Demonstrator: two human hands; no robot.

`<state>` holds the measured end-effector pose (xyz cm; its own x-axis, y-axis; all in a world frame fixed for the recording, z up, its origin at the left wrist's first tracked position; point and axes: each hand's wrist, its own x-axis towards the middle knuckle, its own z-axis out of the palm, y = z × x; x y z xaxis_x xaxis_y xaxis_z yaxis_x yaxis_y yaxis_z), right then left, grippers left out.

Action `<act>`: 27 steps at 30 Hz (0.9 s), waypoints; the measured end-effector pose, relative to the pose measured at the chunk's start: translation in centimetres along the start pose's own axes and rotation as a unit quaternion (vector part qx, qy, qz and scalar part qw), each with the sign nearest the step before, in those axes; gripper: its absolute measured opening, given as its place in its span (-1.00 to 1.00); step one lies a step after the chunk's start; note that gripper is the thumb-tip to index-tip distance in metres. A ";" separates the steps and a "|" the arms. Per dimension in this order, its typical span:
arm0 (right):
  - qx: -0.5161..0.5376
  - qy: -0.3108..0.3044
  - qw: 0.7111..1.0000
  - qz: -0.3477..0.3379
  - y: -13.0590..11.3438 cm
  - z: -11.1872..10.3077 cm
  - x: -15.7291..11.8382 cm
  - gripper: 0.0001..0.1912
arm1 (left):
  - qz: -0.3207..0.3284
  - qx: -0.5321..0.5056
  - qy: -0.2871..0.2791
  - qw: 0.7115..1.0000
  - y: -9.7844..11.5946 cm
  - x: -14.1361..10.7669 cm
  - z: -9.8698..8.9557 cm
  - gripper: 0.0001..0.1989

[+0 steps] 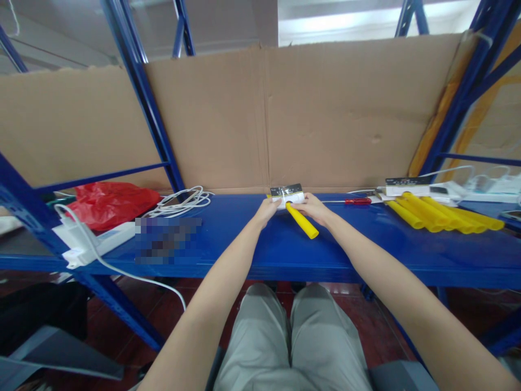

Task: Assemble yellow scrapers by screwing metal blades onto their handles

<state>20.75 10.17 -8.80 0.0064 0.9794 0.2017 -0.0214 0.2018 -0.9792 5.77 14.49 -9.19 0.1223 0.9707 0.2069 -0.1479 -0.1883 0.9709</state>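
Both my hands are on a small white-and-black printed packet (287, 191) over the middle of the blue bench, near its back edge. My left hand (266, 210) is closed on the packet's left side. On the right side my right hand (312, 208) grips it, fingers partly hidden. A yellow tube (303, 221) slants from between the hands toward me, its open round end facing the front. Its far end is hidden by the packet, so I cannot tell whether the two are joined. A red-handled screwdriver (358, 201) lies to the right of my right hand.
Several yellow tubes (433, 214) lie side by side at the right, in front of similar black-and-white packets (407, 187). At the left are a coiled white cable (183, 202), a red plastic bag (116, 201) and a white power strip (108, 239). Cardboard (325, 114) walls the back.
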 end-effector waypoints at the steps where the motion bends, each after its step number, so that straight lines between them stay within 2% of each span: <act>1: 0.003 -0.003 1.000 -0.007 0.1 0.1 0.0 -0.68 | 0.001 -0.001 0.002 1.000 0.0 0.0 0.0 -0.88; 7: 0.004 -0.010 1.000 -0.013 0.5 0.7 -0.1 -0.34 | 0.001 -0.009 0.013 1.000 -0.1 -0.1 0.0 -0.89; 9: -0.007 0.008 1.000 -0.012 0.4 0.9 -0.2 -0.31 | 0.016 -0.017 0.016 1.000 -0.1 -0.1 -0.1 -0.89; 11: -0.020 0.017 1.000 -0.013 0.1 1.1 -0.4 -0.32 | 0.022 -0.025 0.027 0.999 -0.2 -0.1 -0.3 -0.80; 14: -0.031 -0.015 0.999 -0.020 -0.2 1.1 -0.8 -0.36 | 0.011 -0.031 0.044 0.998 -0.2 -0.1 -0.5 -0.58; 16: -0.035 -0.041 0.998 -0.020 -0.3 1.1 -1.1 -0.35 | 0.013 -0.028 0.059 0.998 -0.2 0.0 -0.6 -0.53; 19: -0.049 -0.057 0.997 0.003 -0.3 1.0 -1.2 -0.23 | 0.017 -0.005 0.095 0.995 -0.2 0.2 -0.8 -0.62; 23: -0.083 -0.052 0.993 0.060 -0.2 1.1 -1.1 0.11 | -0.001 0.032 0.156 0.987 0.1 0.3 -1.0 -0.77; 27: -0.100 -0.051 0.991 0.073 -0.3 1.1 -1.2 0.17 | -0.006 0.030 0.193 0.981 0.4 -0.2 -0.9 -0.77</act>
<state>19.69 8.93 -8.72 -0.0843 0.9953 0.0478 0.1840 0.0627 -0.9809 4.79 14.39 -8.93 -0.2579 0.9550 0.1465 -0.0884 -0.1743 0.9807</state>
